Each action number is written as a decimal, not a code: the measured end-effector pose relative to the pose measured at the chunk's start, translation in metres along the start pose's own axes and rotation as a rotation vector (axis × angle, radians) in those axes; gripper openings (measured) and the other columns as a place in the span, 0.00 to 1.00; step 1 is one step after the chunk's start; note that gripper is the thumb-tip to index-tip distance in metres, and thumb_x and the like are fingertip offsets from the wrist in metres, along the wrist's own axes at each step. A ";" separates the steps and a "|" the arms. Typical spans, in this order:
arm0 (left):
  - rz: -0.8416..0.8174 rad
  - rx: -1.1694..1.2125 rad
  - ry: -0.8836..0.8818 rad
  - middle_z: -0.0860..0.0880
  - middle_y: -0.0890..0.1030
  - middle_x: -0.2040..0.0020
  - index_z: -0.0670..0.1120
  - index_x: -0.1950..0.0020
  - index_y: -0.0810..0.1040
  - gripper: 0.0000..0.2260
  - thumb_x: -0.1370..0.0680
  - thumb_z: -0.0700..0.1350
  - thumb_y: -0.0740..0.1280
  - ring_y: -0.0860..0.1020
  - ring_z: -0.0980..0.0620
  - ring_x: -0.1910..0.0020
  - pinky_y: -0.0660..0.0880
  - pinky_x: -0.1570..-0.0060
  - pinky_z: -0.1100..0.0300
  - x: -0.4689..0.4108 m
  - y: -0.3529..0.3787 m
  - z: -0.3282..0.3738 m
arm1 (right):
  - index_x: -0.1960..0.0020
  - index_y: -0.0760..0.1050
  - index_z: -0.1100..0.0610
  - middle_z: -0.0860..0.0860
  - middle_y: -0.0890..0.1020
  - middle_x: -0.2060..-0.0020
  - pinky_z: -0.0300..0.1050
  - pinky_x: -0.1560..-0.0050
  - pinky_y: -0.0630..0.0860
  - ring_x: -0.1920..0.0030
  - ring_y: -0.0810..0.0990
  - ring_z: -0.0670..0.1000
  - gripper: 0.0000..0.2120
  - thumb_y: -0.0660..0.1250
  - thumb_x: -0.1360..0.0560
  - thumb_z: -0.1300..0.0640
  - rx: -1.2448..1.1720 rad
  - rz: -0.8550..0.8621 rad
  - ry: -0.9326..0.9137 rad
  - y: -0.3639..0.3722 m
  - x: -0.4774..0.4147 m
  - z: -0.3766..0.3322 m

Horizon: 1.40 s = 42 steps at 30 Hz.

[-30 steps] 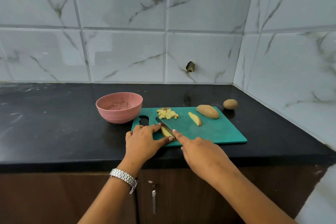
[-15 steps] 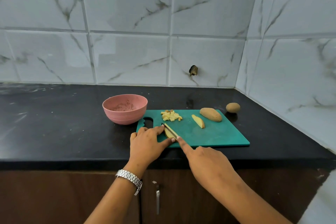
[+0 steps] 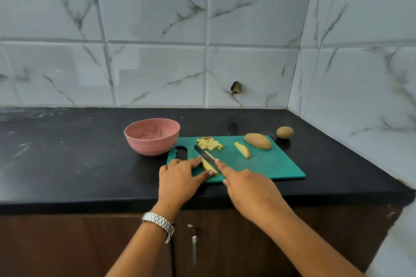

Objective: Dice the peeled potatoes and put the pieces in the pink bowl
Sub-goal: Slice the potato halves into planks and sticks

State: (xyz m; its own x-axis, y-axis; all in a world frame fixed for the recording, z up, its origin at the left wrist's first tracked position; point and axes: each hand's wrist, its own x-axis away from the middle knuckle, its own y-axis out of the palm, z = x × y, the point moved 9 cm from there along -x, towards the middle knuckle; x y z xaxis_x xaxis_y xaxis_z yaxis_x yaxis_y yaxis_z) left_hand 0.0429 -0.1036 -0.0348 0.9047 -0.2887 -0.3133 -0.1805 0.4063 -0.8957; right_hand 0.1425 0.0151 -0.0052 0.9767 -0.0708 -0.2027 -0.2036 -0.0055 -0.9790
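1. Black counter (image 3: 67, 164) under marble tiles: your pink bowl (image 3: 150, 147) sits just beside the green board's (image 3: 274, 166) left end, so the dice have a short trip.
2. Your left hand (image 3: 180, 180) pinches the potato slice (image 3: 207, 166) between forefinger and thumb at the board's near edge, steadying it.
3. Your right hand (image 3: 249, 186) is wrapped on the knife (image 3: 205, 155), forefinger along its spine, with the blade lengthwise on the slice. Cutting strips, I judge.
4. The diced pile (image 3: 209, 143) waits at the far edge. The wedge (image 3: 242, 150) and potato half (image 3: 257, 141) are parked far right, leaving the near-right corner bare.
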 end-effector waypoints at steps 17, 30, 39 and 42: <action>-0.022 0.015 0.015 0.56 0.73 0.32 0.61 0.28 0.66 0.25 0.23 0.66 0.56 0.66 0.53 0.32 0.61 0.37 0.53 -0.003 0.006 -0.003 | 0.20 0.40 0.45 0.51 0.70 0.59 0.44 0.65 0.70 0.62 0.71 0.47 0.33 0.56 0.16 0.55 0.045 -0.055 0.021 0.015 0.002 -0.006; -0.001 0.000 0.020 0.54 0.75 0.34 0.60 0.28 0.66 0.23 0.22 0.64 0.57 0.68 0.52 0.33 0.62 0.38 0.54 -0.002 0.001 0.000 | 0.19 0.43 0.47 0.56 0.77 0.45 0.48 0.58 0.71 0.47 0.79 0.54 0.34 0.58 0.17 0.61 0.036 -0.081 -0.015 0.018 -0.012 -0.021; 0.001 0.014 0.005 0.54 0.72 0.31 0.58 0.27 0.66 0.25 0.22 0.64 0.57 0.67 0.52 0.32 0.62 0.36 0.54 0.000 0.000 -0.001 | 0.19 0.39 0.48 0.55 0.77 0.44 0.47 0.56 0.70 0.46 0.78 0.53 0.39 0.61 0.19 0.63 0.127 -0.132 -0.030 0.009 0.025 -0.016; 0.010 0.031 -0.010 0.55 0.72 0.31 0.58 0.27 0.66 0.24 0.22 0.63 0.58 0.66 0.52 0.31 0.62 0.36 0.54 0.000 -0.002 -0.001 | 0.19 0.39 0.49 0.55 0.77 0.46 0.47 0.57 0.70 0.52 0.76 0.52 0.39 0.61 0.19 0.64 0.161 -0.132 -0.035 0.006 0.028 -0.016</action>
State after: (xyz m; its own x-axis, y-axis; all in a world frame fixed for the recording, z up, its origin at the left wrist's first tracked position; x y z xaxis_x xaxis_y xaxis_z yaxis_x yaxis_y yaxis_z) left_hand 0.0430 -0.1057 -0.0337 0.9067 -0.2761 -0.3188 -0.1775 0.4359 -0.8823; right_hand 0.1676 -0.0029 -0.0163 0.9965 -0.0452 -0.0704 -0.0630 0.1470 -0.9871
